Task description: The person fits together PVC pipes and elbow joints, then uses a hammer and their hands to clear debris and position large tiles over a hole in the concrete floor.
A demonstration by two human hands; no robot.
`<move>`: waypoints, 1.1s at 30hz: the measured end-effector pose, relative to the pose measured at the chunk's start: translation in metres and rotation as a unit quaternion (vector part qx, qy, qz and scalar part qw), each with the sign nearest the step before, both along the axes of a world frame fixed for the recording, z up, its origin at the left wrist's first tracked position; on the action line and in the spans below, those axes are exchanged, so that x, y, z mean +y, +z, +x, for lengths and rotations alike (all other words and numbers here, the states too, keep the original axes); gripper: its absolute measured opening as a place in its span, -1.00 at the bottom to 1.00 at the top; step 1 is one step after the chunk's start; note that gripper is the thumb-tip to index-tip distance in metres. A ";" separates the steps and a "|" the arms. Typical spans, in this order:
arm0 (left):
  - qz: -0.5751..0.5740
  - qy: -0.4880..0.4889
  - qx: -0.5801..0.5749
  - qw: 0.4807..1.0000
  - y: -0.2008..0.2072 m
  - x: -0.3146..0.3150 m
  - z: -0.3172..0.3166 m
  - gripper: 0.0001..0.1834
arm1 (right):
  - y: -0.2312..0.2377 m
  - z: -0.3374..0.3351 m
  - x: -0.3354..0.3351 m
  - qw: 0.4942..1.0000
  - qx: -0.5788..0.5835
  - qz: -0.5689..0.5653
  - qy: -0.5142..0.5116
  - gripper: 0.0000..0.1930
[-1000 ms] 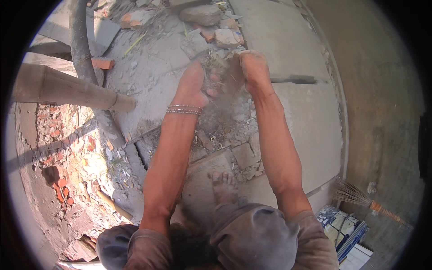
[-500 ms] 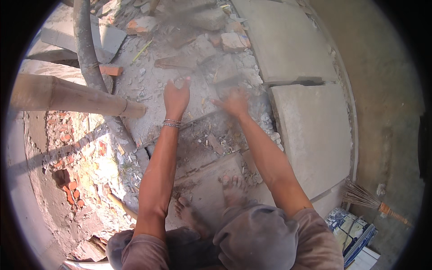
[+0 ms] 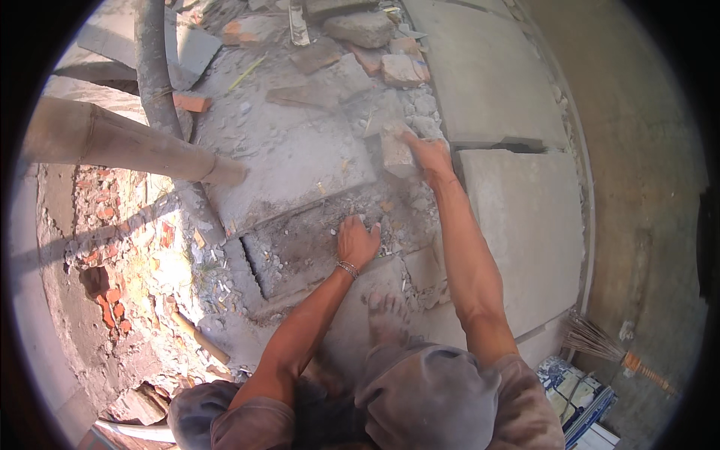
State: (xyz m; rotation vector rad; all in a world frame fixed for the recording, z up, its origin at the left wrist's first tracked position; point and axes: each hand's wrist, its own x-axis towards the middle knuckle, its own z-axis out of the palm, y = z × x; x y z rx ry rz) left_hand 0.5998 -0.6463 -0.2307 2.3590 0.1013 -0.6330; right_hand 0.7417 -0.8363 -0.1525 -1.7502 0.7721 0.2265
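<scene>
My right hand [image 3: 433,156] is closed on the right side of a dusty grey chunk of brick [image 3: 397,151], which lies tilted among the rubble beside the concrete slabs. Lower down and to the left, my left hand [image 3: 358,243], with a beaded bracelet at the wrist, reaches into a shallow channel of loose debris [image 3: 300,244]. Its fingers curl downward into the dirt, so whatever they hold is hidden. A flat concrete slab [image 3: 292,169] covered in dust lies just beyond the left hand.
Bamboo poles [image 3: 127,140] cross at the left, above a broken brick wall [image 3: 112,247]. Large concrete slabs [image 3: 517,225] line the right side. A stick broom [image 3: 600,341] rests at the lower right. Broken bricks and stones [image 3: 360,30] are heaped at the far end.
My left hand has come down and right, from over the slab to the channel. My right hand has moved right and slightly up and has taken hold of the brick chunk.
</scene>
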 end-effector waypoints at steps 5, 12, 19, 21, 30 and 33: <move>0.065 -0.006 -0.147 0.987 -0.051 -0.018 0.009 -0.20 | 0.008 0.037 -0.005 0.960 -0.189 0.206 -0.001 -0.50; 0.002 0.011 -0.133 0.991 -0.070 -0.036 0.021 -0.24 | -0.129 -0.060 0.000 0.846 -0.298 -0.336 0.287 -0.53; -0.127 0.082 -0.160 0.975 -0.065 -0.051 0.017 -0.38 | -0.150 -0.044 0.000 0.821 -0.209 -0.392 0.358 -0.55; -0.176 0.086 -0.071 0.978 -0.059 -0.053 0.018 -0.41 | -0.150 -0.050 -0.009 0.815 -0.220 -0.402 0.353 -0.57; -0.110 0.033 0.032 0.993 -0.016 -0.011 0.013 -0.41 | -0.094 -0.099 -0.013 0.890 -0.088 -0.257 0.366 -0.55; 0.009 0.087 -0.098 0.991 -0.044 -0.029 0.005 -0.32 | -0.120 -0.062 0.004 0.773 -0.260 -0.449 0.365 -0.40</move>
